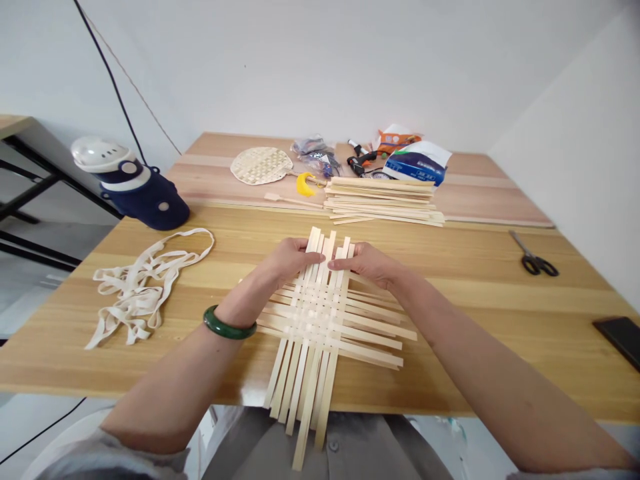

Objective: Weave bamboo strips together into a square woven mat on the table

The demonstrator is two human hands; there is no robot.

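Observation:
Pale wooden strips cross over and under each other in a woven mat [313, 313] on the near part of the table, their loose ends sticking out on all sides. Several near ends hang past the table's front edge. My left hand [295, 259] grips the far strip ends from the left, thumb on top. From the right, my right hand [364, 261] pinches the same bundle of far ends, its thumb pointing inward. The fingers beneath the strips are hidden. A green bangle [229, 324] circles my left wrist.
Behind the mat lies a stack of loose strips [383, 197], with a woven fan [263, 165], yellow tassel [306, 185], glue gun [361, 160] and tissue pack [419, 163]. Cloth tape [145, 287] and a blue-white flask [135, 183] sit left; scissors [535, 259] and a phone [620, 337] right.

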